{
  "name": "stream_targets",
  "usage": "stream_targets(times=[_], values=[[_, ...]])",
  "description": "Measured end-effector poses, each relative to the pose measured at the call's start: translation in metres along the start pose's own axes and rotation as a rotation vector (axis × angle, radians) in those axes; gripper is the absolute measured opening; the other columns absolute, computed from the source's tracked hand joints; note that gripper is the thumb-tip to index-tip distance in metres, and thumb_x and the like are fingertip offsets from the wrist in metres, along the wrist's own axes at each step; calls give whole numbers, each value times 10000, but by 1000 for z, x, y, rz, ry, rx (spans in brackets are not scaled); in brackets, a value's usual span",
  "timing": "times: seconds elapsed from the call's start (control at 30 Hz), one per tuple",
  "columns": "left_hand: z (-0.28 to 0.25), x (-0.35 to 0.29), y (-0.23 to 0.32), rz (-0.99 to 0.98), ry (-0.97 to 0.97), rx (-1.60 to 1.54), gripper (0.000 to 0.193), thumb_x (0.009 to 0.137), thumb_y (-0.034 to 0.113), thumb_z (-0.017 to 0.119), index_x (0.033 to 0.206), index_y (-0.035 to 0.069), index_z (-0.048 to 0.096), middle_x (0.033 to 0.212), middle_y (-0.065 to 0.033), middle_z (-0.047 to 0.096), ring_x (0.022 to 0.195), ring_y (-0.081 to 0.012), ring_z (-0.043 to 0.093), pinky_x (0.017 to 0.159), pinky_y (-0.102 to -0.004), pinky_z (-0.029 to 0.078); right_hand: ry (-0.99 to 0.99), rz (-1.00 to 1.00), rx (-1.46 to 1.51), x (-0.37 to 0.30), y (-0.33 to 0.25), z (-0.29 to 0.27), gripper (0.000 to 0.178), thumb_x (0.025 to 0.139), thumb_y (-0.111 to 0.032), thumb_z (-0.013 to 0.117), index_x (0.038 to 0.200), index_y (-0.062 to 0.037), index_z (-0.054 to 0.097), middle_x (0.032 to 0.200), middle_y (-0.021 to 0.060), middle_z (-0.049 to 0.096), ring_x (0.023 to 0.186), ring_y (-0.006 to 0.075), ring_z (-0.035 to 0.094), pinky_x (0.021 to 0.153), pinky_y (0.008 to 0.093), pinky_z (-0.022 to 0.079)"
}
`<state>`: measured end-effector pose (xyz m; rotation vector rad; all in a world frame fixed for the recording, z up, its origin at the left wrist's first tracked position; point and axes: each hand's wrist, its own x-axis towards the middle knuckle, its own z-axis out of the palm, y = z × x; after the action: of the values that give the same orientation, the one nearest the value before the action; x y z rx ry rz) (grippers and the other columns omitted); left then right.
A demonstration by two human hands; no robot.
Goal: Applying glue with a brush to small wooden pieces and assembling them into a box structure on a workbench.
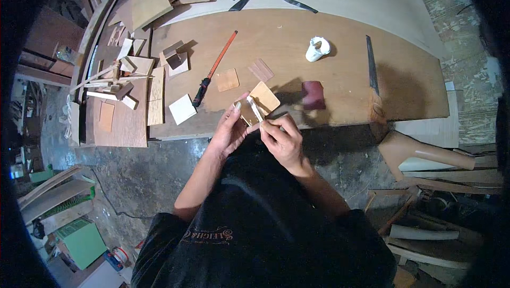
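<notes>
Small brown flat wooden piece [246,111] held up between your two hands

In the head view, your left hand [229,128] grips the piece by its left side, thumb upward, just off the near edge of the brown wooden tabletop [350,70]. Your right hand [284,140] pinches the lower end of a pale narrow strip [255,109] against the piece's right side; whether the strip is separate or joined to it, you cannot tell from here.

Just beyond your fingertips lies a pale yellow rounded wooden square [265,98]. A dark red square [313,95] sits ahead and to the right of your right hand, with a white cylindrical cup [317,49] farther out. A white flat square [183,109] lies left of your left hand.

The step in hand looks like fitting or dressing that edge. The next move likely calls for a steady left grip and light, even right-hand pressure along it.
</notes>
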<state>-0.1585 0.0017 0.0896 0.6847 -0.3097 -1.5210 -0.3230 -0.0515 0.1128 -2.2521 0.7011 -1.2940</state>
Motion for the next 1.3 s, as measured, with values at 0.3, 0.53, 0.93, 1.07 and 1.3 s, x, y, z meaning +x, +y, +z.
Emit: stream_targets(times=[0.3,0.53,0.93,1.07,1.3], values=[[-8,1,-1,-6,-29,-25,643,991,413,578,1513,118,345,1407,-122,497,1266,-277,545,1019,-479,517,-119,18,13,-5,-9,-15,249,738,33,789,970,-30,726,817,66,576,710,213,583,623,324,494],[-14,6,-8,-28,28,-47,612,989,426,576,1488,141,366,1352,-121,508,1240,-289,544,1025,-545,497,-108,17,74,-9,-1,-2,246,749,33,778,979,-31,722,826,68,574,718,220,589,636,324,500],[-44,-1,-20,-3,-61,-308,730,935,490,621,1469,63,368,1440,-156,488,1323,-324,492,1106,-560,413,-182,16,117,-19,-9,-6,240,744,27,788,967,-30,719,837,69,598,724,223,610,644,327,507],[-45,-4,-19,3,-79,-323,728,937,483,615,1473,56,367,1467,-154,465,1350,-349,464,1129,-540,391,-183,55,81,-19,-7,-10,246,742,26,791,971,-35,722,836,74,607,740,227,628,646,329,511],[-52,-1,-22,23,-92,-263,693,962,463,583,1485,67,360,1524,-133,410,1413,-354,388,1154,-515,361,-229,85,96,-34,10,8,203,771,5,780,957,-34,710,860,89,605,743,243,630,642,342,517]])
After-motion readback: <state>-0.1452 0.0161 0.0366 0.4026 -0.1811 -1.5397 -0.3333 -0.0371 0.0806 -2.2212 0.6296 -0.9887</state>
